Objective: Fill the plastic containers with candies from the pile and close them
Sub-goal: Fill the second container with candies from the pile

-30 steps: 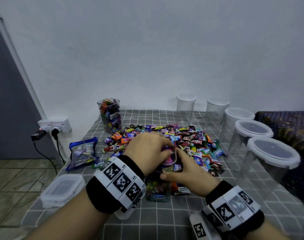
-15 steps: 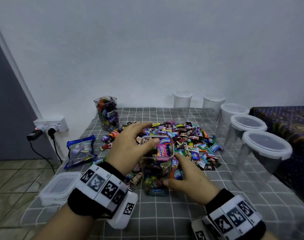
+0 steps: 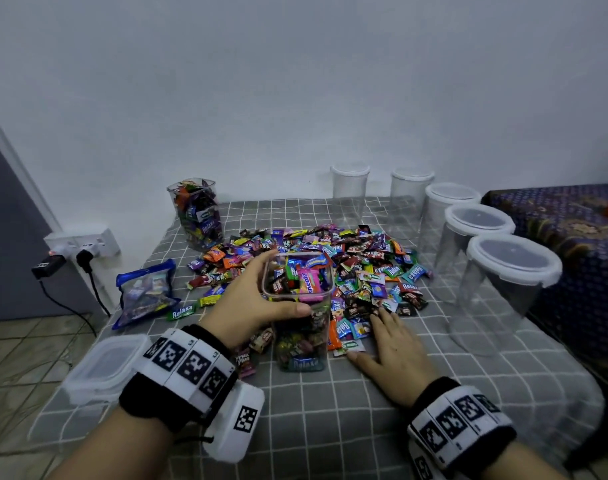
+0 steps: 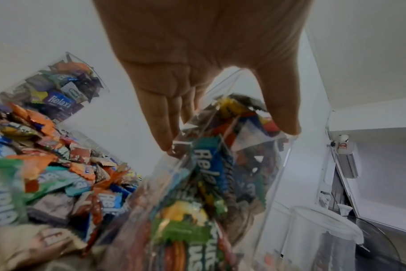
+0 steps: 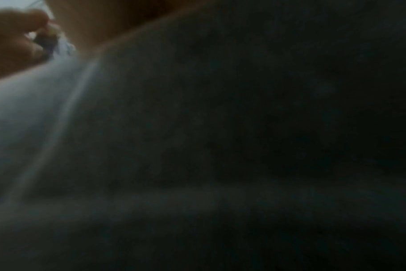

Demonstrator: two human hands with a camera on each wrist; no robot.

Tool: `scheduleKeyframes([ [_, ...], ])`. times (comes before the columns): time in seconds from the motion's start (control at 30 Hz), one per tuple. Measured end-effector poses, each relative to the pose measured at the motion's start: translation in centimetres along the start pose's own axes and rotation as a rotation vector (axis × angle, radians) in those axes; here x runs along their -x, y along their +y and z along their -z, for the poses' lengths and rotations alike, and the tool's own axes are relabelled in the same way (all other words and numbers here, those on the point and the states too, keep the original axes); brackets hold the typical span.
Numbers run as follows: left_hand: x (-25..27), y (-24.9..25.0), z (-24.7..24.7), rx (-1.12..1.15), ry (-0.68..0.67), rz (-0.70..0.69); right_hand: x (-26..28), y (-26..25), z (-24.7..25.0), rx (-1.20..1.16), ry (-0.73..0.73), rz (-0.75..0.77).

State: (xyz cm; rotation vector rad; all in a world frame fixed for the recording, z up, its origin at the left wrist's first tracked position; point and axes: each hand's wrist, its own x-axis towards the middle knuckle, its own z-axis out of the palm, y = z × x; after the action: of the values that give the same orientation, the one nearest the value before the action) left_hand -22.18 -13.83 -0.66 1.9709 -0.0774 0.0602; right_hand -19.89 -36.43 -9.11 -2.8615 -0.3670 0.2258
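Plastic container (image 3: 299, 306) brimful, lidless, gripped at rim by left hand (image 3: 250, 306); right hand (image 3: 389, 341) flat, empty beside it; pile (image 3: 347, 265) behind; five empties (image 3: 503, 289) right, unfilled.

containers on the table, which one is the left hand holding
The lidless, candy-filled container at the pile's near edge; the left hand grips its rim. The other filled one stands untouched at the back left.

Right wrist view almost wholly dark and blurred; only blurred fingertips (image 5: 16, 27) legible. Left hand (image 3: 250, 299) hiding near wall of clear, candy-filled plastic container (image 3: 300, 327). Right fingertips lost among candy wrappers.
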Motion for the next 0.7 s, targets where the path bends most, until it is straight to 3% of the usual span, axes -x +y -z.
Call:
scheduleKeyframes([
  [0.2, -1.3, 1.0, 0.6, 0.041, 0.048, -0.050, -0.8, 0.4, -0.1, 0.011, -0.004, -0.005],
  [0.33, -3.5, 2.9, 2.2, 0.056, 0.159, -0.116, -1.2, 0.5, -0.2, 0.010, -0.007, 0.003],
  [0.53, -8.9, 4.6, 3.6, 0.025, 0.322, -0.142, -1.2, 0.6, -0.4, -0.005, 0.017, 0.017],
  [0.7, -15.0, 3.1, 4.3, 0.058, 0.484, -0.108, -1.1, 0.6, -0.5, -0.019, 0.017, 0.009],
])
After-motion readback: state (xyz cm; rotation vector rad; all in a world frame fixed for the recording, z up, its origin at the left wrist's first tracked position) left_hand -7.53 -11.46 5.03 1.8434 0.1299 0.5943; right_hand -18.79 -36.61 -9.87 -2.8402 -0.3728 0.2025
